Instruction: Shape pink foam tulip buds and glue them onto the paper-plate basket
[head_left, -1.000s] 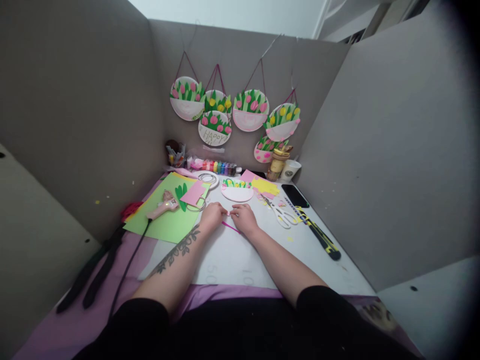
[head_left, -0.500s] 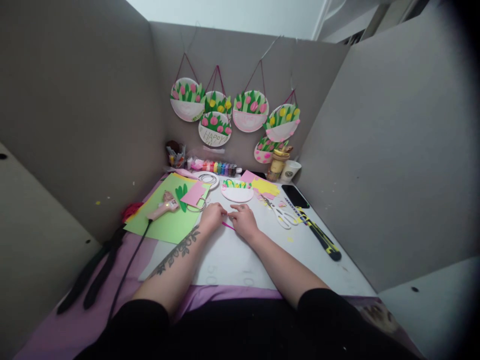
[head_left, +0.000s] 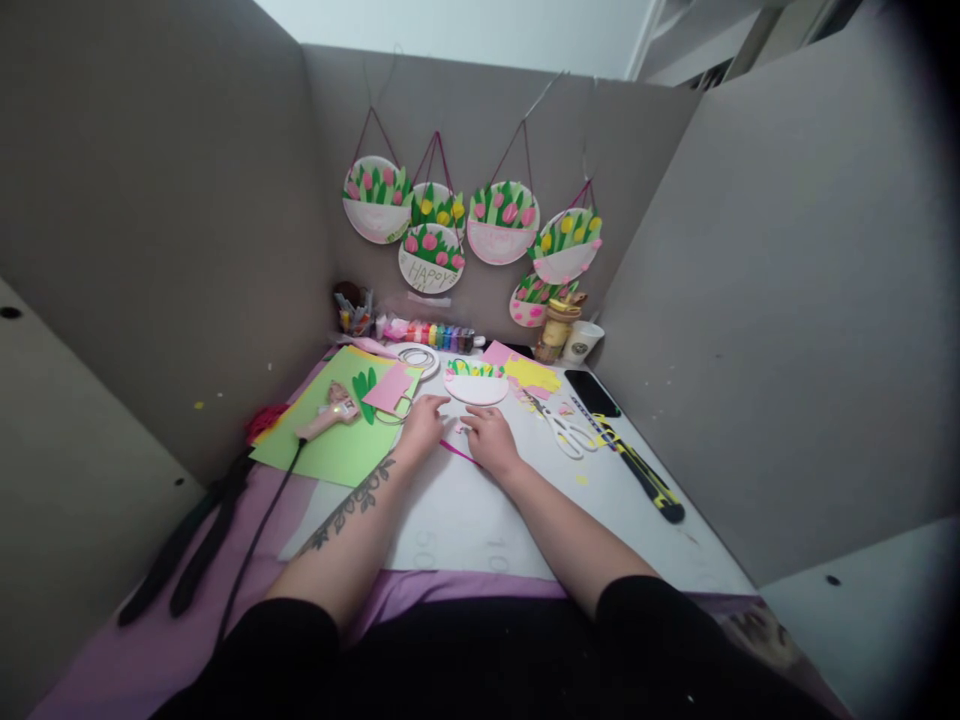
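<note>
My left hand (head_left: pixel 425 424) is over the white board, its index finger stretched toward the right and nothing visible in it. My right hand (head_left: pixel 489 437) lies opposite, fingers apart, its fingertips beside a small pink piece (head_left: pixel 459 428) on the board. A magenta strip (head_left: pixel 459 453) lies flat between the hands, its right end running under my right hand. Just beyond both hands sits a half-round paper plate (head_left: pixel 477 389) with yellow and pink paper tulips and green leaves along its top.
Green paper (head_left: pixel 352 450) with a glue gun (head_left: pixel 330 418) lies at left. White scissors (head_left: pixel 571 432), a yellow-black cutter (head_left: pixel 652 485) and a phone (head_left: pixel 592 393) are at right. Paint tubes (head_left: pixel 431 334) and a white cup (head_left: pixel 581 342) stand behind. Decorated plates (head_left: pixel 501 242) hang on the back panel.
My hands have moved apart from each other; their fingertips met before. The small pink piece and more of the magenta strip now show between them.
</note>
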